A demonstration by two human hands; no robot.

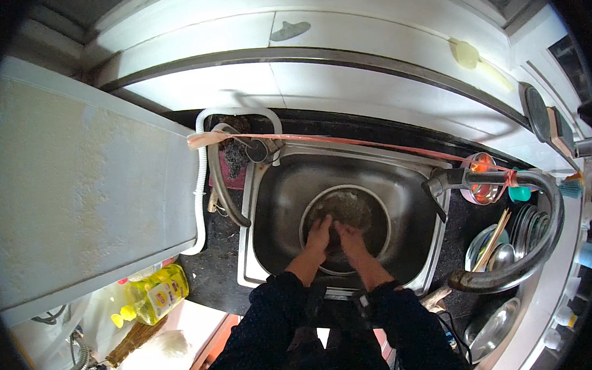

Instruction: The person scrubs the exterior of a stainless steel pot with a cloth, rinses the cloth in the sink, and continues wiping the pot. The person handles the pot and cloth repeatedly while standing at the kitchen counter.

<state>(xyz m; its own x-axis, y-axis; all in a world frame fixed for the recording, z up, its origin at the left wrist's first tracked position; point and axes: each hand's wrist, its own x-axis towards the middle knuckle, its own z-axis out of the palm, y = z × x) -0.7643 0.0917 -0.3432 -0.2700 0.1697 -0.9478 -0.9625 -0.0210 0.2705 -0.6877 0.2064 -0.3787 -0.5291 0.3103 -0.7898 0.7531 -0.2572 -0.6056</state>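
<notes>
A round metal basin [389,225] stands in the stainless steel sink [276,186], with murky water and some pale bits in it. Both hands reach down over the basin, close to each other. My left hand [320,237] is at its left centre, fingers pointing away from me. Just to the right, my right hand [350,236] is bent inward and slightly blurred. Whether either hand holds something small cannot be told. One curved faucet [222,189] is at the sink's left, and a larger one [552,220] arches at the right.
A red plastic strip [344,140] runs between the faucets. Right of the sink are a bowl with chopsticks [491,239], stacked plates [525,227], a pink-rimmed bowl [464,195] and a metal basin [493,330]. A yellow detergent bottle [160,295] and a large pale panel [87,187] are at left.
</notes>
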